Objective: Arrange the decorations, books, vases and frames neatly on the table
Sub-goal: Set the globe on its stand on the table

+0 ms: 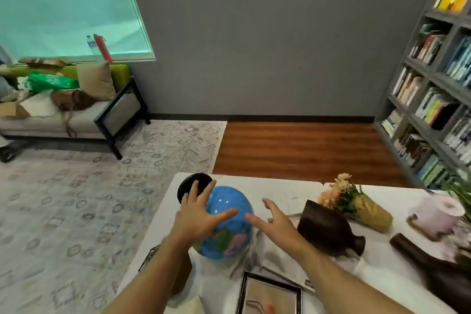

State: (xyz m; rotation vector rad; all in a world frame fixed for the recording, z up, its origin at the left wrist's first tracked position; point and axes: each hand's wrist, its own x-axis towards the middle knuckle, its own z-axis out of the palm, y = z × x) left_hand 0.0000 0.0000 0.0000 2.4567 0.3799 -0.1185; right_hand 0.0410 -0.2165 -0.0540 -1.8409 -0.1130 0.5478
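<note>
Fingers of the left hand [197, 214] spread flat on the globe [229, 222] at the table's [285, 191] left edge; the right hand [275, 222] hovers open beside it. Its black base [190, 182] is half hidden. A picture frame [270, 293] is cut off below; a dark vase [328, 229] lies just right.

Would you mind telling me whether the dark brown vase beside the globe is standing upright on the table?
No, the dark brown vase lies tipped on its side on the white table, right of the globe.
</note>
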